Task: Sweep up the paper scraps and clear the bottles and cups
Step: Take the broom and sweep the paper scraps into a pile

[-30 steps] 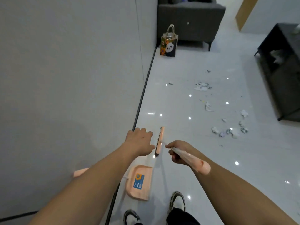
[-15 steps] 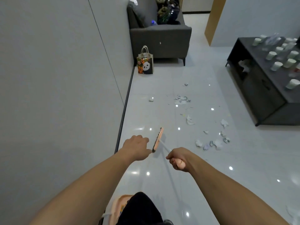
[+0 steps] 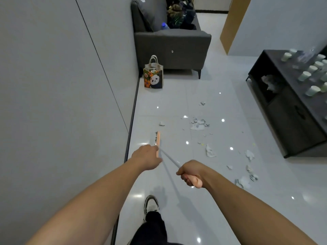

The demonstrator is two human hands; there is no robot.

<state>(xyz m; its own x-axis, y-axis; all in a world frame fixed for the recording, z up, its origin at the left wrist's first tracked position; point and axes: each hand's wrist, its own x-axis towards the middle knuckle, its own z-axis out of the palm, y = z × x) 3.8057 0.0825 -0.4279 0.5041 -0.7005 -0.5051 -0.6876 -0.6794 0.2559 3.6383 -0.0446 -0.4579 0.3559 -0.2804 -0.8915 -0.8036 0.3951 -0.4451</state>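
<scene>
My right hand (image 3: pixel 192 174) grips the pink end of a broom handle. The thin shaft runs up-left to the pink broom head (image 3: pixel 158 140), which stands just past my left hand (image 3: pixel 146 156). That hand shows its back with the fingers curled under, so its grasp is hidden. Paper scraps (image 3: pixel 198 123) lie scattered over the glossy floor to the right of the broom, with more scraps (image 3: pixel 246 180) near my right wrist. Several paper cups (image 3: pixel 313 90) stand on a dark cabinet (image 3: pixel 292 110) at the right. A blue-capped bottle (image 3: pixel 164 25) lies on the sofa.
A grey wall (image 3: pixel 62 103) runs close along my left. A panda tote bag (image 3: pixel 153 76) stands by the wall in front of a dark grey sofa (image 3: pixel 171 46). My shoe (image 3: pixel 150 204) is on the floor below my hands.
I have stepped forward, so the sofa, bag and scraps are nearer. The pink dustpan seen hanging under my left arm has dropped out of view. The broom handle's end now sits inside my right fist.
</scene>
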